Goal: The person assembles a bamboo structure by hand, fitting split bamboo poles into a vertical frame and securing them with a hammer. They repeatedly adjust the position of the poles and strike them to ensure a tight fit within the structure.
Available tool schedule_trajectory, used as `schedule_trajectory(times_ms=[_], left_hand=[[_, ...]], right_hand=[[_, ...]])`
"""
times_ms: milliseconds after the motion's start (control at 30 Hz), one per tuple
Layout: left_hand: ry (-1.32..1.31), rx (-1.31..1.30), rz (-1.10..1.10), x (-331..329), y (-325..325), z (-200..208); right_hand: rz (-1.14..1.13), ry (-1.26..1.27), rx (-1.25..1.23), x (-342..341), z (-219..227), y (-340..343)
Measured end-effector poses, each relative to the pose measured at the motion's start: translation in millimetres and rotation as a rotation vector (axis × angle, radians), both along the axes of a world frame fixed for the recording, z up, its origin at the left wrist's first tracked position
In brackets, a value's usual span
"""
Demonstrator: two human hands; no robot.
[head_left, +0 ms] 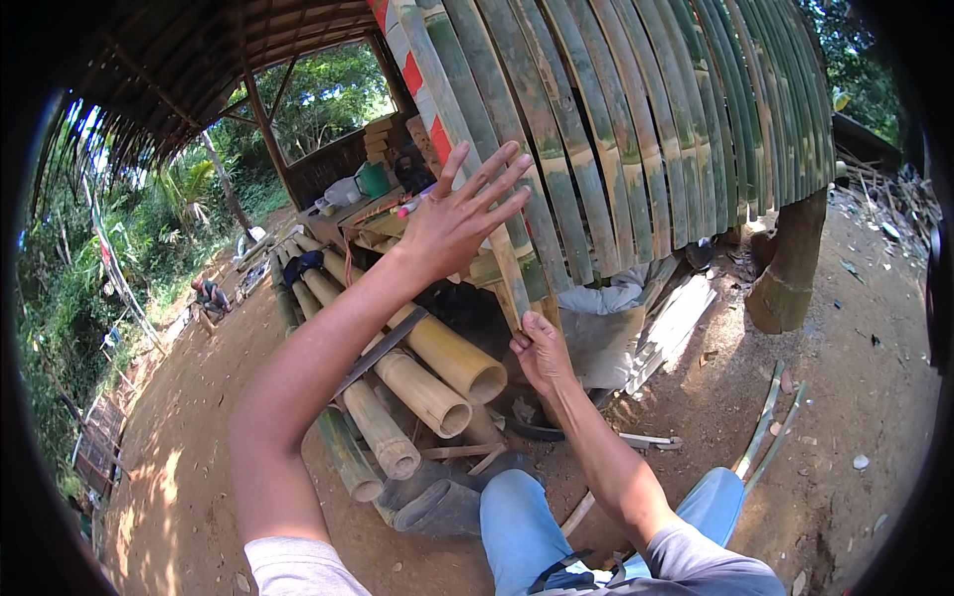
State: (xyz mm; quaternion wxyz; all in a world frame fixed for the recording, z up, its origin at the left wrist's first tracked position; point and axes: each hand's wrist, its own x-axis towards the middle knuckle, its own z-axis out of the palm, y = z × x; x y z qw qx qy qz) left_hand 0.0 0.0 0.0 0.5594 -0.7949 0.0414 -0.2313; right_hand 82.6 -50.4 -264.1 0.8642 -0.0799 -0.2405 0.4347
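Observation:
A wall of upright split-bamboo slats [621, 149] stands before me, green and tan. At its left edge runs a long, narrow bamboo strip [510, 273], slightly tilted. My left hand [459, 217] lies over the strip with fingers spread, apparently flat against it and the neighbouring slat. Lower down, my right hand [540, 350] pinches the strip's bottom end between thumb and fingers. Below my left forearm, a long flat dark blade [383, 353] rests across bamboo poles [427, 397]; my arm hides part of it.
Red-and-white cloth [412, 74] hangs along the wall's left edge. A green container [373, 180] stands on the platform behind. A thick post [790, 263] supports the wall at right. Thin bamboo strips [770, 422] lie on the dirt. Another person [211, 296] sits far left.

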Motion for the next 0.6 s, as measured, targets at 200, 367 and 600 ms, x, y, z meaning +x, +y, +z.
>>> schedule_trajectory(times_ms=[200, 367, 600], left_hand=[[0.043, 0.052, -0.046, 6, -16, 7], [0.103, -0.122, -0.176, -6, -25, 13], [0.233, -0.567, 0.014, -25, -67, 30]], right_hand=[[-0.075, -0.035, 0.001, 25, -8, -48], [-0.155, -0.112, -0.05, 53, -27, -110], [-0.471, -0.442, -0.186, 133, 9, -207]])
